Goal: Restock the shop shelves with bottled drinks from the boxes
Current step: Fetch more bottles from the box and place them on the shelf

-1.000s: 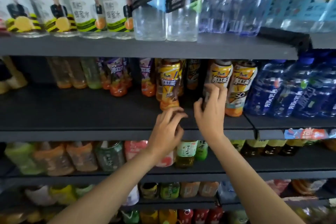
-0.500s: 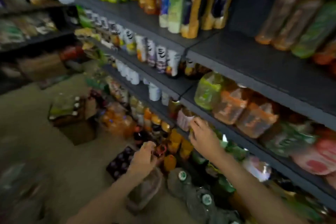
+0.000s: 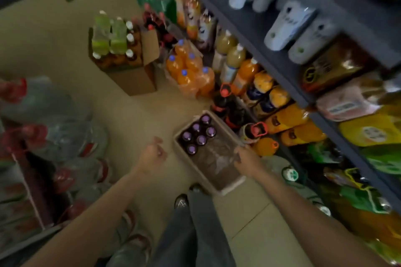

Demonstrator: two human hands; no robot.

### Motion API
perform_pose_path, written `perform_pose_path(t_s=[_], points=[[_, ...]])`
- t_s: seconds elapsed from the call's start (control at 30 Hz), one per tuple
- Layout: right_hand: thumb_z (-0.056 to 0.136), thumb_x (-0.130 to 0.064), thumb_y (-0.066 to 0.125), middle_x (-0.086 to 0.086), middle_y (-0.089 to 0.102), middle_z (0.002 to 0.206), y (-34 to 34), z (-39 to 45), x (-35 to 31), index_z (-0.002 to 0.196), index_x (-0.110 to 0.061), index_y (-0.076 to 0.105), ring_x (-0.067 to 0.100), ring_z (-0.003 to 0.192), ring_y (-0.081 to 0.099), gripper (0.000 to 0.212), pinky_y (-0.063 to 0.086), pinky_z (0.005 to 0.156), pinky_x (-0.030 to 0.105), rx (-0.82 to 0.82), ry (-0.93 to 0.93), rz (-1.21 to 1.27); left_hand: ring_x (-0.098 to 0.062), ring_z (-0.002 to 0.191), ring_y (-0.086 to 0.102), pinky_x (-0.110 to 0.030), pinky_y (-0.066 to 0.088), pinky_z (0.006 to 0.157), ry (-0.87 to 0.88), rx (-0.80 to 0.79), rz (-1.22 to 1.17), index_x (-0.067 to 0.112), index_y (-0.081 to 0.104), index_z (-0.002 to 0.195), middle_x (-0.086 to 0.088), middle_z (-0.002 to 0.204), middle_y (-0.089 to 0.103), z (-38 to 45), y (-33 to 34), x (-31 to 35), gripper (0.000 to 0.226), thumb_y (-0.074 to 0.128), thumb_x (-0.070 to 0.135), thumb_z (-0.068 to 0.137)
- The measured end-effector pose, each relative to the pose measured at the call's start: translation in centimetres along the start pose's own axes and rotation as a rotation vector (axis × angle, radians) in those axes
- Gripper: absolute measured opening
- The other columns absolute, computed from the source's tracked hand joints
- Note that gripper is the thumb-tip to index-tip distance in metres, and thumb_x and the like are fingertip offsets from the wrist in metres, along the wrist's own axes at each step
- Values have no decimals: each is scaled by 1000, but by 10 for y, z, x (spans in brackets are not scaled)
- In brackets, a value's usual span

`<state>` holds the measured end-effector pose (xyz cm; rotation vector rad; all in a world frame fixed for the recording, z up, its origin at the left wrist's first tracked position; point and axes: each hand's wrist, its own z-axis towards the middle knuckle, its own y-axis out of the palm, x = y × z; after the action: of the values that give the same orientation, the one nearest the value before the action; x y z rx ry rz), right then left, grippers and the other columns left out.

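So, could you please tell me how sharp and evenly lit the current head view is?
Head view: motion blur smears most of it, worst on the shelf goods at right; the box of purple-capped bottles is the clearest part, both the left hand and right hand are soft, lighting is dim, and wide-angle distortion tilts the shelves.

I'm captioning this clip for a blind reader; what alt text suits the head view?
Looking down, both bare hands, left and right, reach empty toward a beige cardboard box on the floor, holding six purple-capped dark bottles at its far end. Dark shelves of drinks run along the right.
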<state>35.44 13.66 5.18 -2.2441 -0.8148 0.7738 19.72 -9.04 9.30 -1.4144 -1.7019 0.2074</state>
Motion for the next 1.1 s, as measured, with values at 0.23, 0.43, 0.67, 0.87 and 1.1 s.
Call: perform_pose_path(t_s=[0.23, 0.43, 0.67, 0.87, 1.1], points=[[93, -12, 47, 13, 46, 140, 109, 155, -14, 134, -8, 46, 26, 131, 40, 41, 24, 110, 31, -64, -183, -57, -20, 75, 53, -27, 45, 71, 54, 97, -51, 3, 53, 114, -8, 90, 55, 108, 71, -79, 32, 52, -4, 83], [99, -19, 34, 11, 31, 148, 219, 275, -9, 136, -18, 45, 31, 131, 35, 38, 32, 104, 36, 39, -222, -269, -21, 70, 55, -31, 47, 69, 75, 202, -95, 11, 55, 111, 0, 90, 51, 192, 144, -154, 39, 42, 16, 74], [88, -6, 50, 20, 42, 127, 233, 307, 7, 118, -3, 51, 37, 117, 43, 31, 32, 97, 38, 43, -196, -314, -16, 75, 51, -26, 43, 70, 62, 175, -206, 13, 52, 117, -1, 98, 50, 210, 182, -185, 43, 52, -5, 78], [79, -14, 64, 14, 58, 101, 115, 259, -26, 97, -8, 66, 32, 99, 56, 18, 43, 85, 39, -45, -443, -228, -17, 124, 41, -24, 30, 104, 212, -156, -232, 8, 35, 137, -2, 132, 45, 210, 176, -141, 97, 59, 50, 53], [89, -18, 62, 5, 65, 88, 31, 242, -68, 108, -6, 62, -1, 65, 58, 23, 47, 66, 20, -33, -540, 322, 14, 77, 60, -5, 45, 76, 85, -165, -683, 10, 50, 115, 3, 101, 63, 219, 162, -80, 71, 84, -1, 54]])
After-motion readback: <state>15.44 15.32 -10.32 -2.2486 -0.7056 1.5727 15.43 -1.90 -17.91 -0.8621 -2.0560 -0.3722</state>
